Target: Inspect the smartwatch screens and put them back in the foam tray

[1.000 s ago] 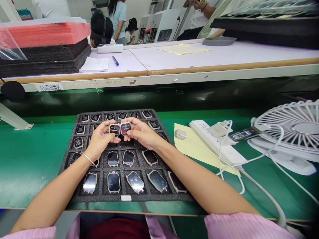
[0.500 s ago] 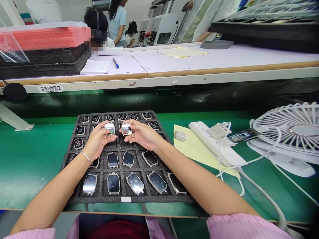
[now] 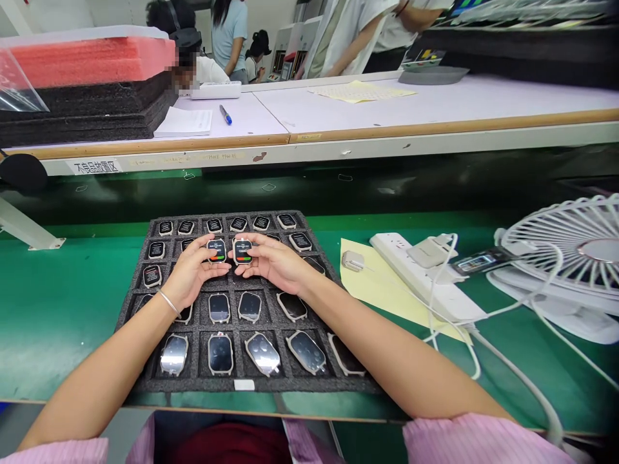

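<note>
My left hand (image 3: 193, 267) grips a smartwatch case (image 3: 217, 249) without a strap, its screen lit with text and coloured bars at the bottom. Close beside it, my right hand (image 3: 271, 263) holds a second smartwatch case (image 3: 242, 250), also lit, with the thumb on or near its screen. Both hang above a black foam tray (image 3: 193, 380) divided into square pockets. Cases in the far rows show lit text, while the near rows, such as one watch case (image 3: 220, 354), have dark or reflective screens. My hands and forearms hide some pockets.
Right of the tray lie a yellow sheet (image 3: 355, 287), a white power strip (image 3: 425, 277) with cables, a charger (image 3: 353, 260) and a white fan (image 3: 580, 258). A raised shelf (image 3: 348, 122) carries foam stacks (image 3: 87, 96) and a pen (image 3: 225, 115). Several people are beyond it.
Both held watch cases have tilted, so their glare is gone and the lit screens show. They are slightly closer together. The view has shifted a little, and people behind have moved.
</note>
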Action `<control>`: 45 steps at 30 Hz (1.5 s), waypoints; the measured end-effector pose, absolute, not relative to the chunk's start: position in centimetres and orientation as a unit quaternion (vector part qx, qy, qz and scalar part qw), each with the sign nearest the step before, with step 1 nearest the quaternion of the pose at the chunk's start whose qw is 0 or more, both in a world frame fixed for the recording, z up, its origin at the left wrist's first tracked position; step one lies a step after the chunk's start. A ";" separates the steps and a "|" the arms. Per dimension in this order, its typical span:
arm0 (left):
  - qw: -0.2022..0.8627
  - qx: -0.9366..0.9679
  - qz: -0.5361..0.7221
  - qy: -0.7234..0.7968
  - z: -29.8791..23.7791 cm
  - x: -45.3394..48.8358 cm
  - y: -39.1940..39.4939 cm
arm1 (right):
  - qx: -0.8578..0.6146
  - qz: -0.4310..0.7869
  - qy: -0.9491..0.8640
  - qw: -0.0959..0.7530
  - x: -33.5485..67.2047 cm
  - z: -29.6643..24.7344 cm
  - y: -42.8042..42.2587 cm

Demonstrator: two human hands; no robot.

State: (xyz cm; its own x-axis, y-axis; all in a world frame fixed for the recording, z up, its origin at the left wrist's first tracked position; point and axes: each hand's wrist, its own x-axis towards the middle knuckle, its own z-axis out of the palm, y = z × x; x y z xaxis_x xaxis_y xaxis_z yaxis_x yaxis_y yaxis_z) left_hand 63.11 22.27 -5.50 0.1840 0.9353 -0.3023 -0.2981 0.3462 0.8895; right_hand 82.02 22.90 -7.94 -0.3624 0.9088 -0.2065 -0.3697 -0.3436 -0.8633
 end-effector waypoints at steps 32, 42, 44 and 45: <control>0.638 0.420 0.468 0.446 -6.3 63.1 22.3 | -0.371 0.633 -0.488 0.472 82.3 -8.5 22.9; 0.634 0.421 0.466 0.451 -6.2 63.2 22.3 | -0.370 0.643 -0.484 0.464 82.3 -8.5 22.8; 0.634 0.419 0.466 0.453 -6.2 63.2 22.4 | -0.371 0.650 -0.477 0.461 82.3 -8.5 22.9; 0.634 0.417 0.466 0.454 -6.2 63.2 22.4 | -0.373 0.654 -0.472 0.459 82.3 -8.5 22.9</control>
